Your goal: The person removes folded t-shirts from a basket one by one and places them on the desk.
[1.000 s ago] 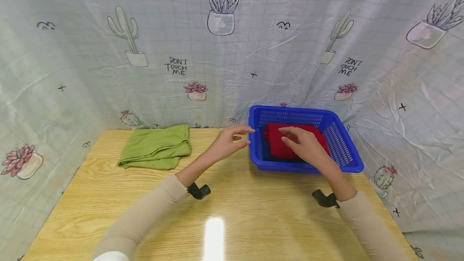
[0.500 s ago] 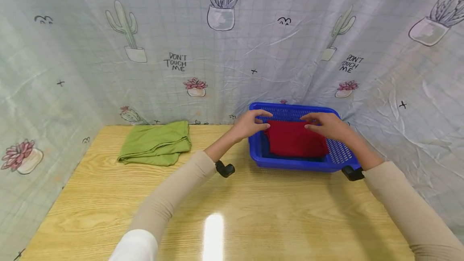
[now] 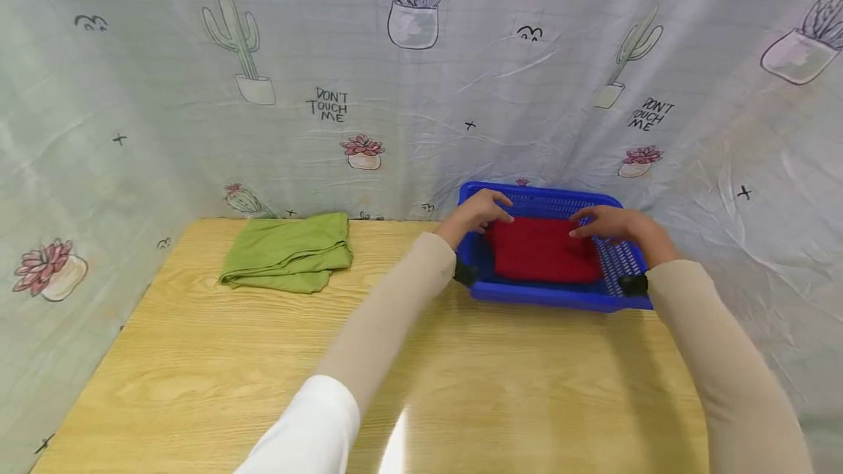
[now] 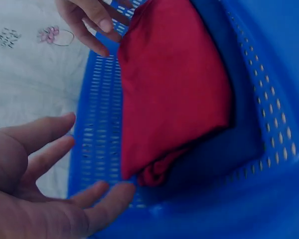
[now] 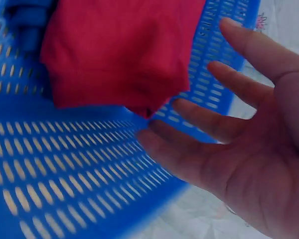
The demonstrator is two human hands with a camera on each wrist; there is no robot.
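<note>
Left hand (image 3: 476, 212): fingers spread, at the far left corner of the basket (image 3: 560, 297).
Right hand (image 3: 612, 224): fingers spread, at the far right corner.
Red cloth (image 3: 543, 249): folded, lying in the basket.

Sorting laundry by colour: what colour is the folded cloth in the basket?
Red cloth, clearest in the left wrist view.

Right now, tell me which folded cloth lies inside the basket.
The red folded cloth, lying in the blue basket between both hands. The green folded cloth lies on the bare wooden table, far left.
</note>
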